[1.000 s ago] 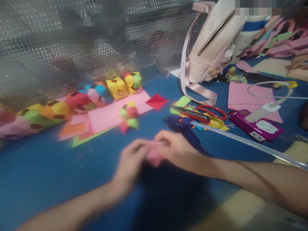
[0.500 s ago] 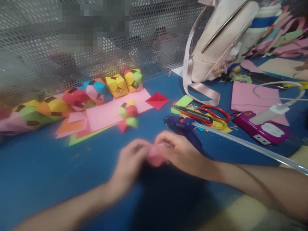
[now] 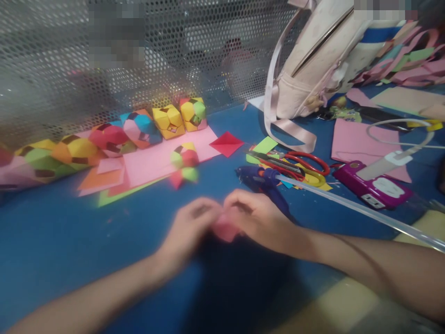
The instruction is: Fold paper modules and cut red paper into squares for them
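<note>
A small piece of pink paper (image 3: 226,229) is pinched between my two hands, a little above the blue surface (image 3: 114,250). My left hand (image 3: 193,225) grips its left side, fingers closed. On its other side, my right hand (image 3: 259,220) holds it with curled fingers. The paper is blurred and partly covered by the fingers, so its folds cannot be made out. Beyond the hands lie a folded red paper piece (image 3: 226,144) and a partly built multicoloured paper shape (image 3: 185,162). A blue glue gun (image 3: 257,178) with a long clear glue stick (image 3: 347,206) lies beside my right hand.
Several folded paper balls (image 3: 168,121) line the back left by a perforated metal panel (image 3: 215,69). Pink sheets (image 3: 149,162) lie before them. Red-handled scissors (image 3: 313,162), a purple power adapter (image 3: 373,184) and a pale backpack (image 3: 313,60) occupy the right.
Both hands stay almost in place around the pink paper; the left hand has shifted slightly towards the right one. The surrounding things lie as before, with a slight shift of the view.
</note>
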### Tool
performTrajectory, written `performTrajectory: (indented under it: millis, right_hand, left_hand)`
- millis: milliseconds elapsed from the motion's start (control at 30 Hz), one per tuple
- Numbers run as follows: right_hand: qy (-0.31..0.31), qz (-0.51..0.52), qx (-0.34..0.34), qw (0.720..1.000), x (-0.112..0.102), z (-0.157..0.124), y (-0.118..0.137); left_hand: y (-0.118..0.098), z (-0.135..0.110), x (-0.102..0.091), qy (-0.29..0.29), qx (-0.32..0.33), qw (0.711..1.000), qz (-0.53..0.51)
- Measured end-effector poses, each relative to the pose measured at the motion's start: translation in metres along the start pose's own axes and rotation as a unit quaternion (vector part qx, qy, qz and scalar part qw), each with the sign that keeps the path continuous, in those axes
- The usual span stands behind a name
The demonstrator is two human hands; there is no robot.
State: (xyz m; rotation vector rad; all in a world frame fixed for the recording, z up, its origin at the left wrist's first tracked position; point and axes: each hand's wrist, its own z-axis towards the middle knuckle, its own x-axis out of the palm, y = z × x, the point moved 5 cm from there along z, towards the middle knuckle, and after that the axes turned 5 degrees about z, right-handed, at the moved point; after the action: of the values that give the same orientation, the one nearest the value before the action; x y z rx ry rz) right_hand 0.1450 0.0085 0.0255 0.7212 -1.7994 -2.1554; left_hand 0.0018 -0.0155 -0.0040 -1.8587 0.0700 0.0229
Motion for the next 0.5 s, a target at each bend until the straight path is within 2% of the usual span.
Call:
performTrajectory:
  millis: [100,300,500]
  right_hand:
    - [0.003,-0.005,0.009,1.000,0.0001,-0.0006,-0.0002]
    - [0.023,0.002,0.051,0.998,0.0020,-0.0013,-0.0048]
    - [0.010,0.019,0.047,0.999,0.0017,-0.0003,-0.0072]
  left_hand:
    - [0.0030,0.0005,-0.0002,0.006,-0.006,1.000,0.016]
    - [0.0028,0.0003,-0.0060,-0.029,0.019,0.997,0.071]
    - [-0.0015,-0.0018,-0.0030,-0.037,0.028,0.997,0.067]
